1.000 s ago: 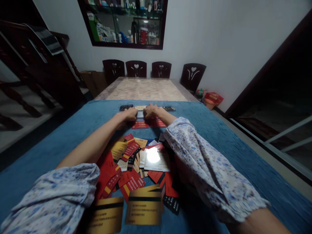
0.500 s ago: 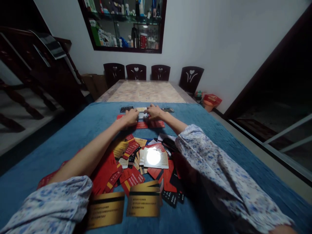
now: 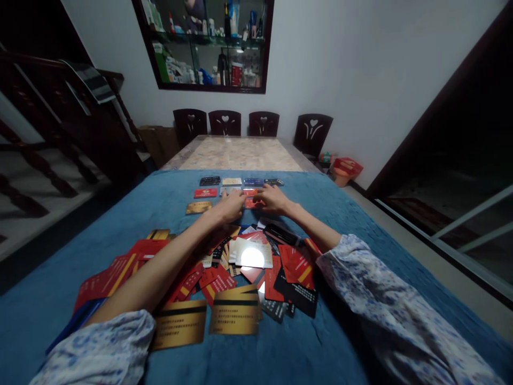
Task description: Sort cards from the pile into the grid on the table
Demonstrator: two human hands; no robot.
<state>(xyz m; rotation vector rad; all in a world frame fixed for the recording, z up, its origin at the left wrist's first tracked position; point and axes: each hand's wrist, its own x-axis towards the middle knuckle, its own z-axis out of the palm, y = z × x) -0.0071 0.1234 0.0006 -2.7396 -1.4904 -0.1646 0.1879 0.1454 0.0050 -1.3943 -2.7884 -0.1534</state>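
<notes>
"Cards: where do they lie in the head view?"

"On the blue cloth, in rows towards its far edge, with a loose heap nearer the person."

"How do the rows run?"

"Farthest back, from left to right: a black card, a cream card, a blue card and a dark card. Before those come a red one, a pale card partly covered, and an orange-red card. Nearest, a gold card lies at the left end and a bright red card farther right."

"And the hands?"

"The left hand is between those last two, fingers pointing away. Its tips are partly hidden, so I cannot tell if they are together or closed on anything. The right hand is at the bright red card's right end, fingers bent and a little apart; I cannot tell if they grip it."

"What shows in the heap?"

"Mostly red cards overlapping, a white card on top with strong glare, black cards on the right, and two gold-backed cards along the near side. The left forearm crosses over it."

"Beyond?"

"Table, four chairs, and a wall cabinet."
</notes>
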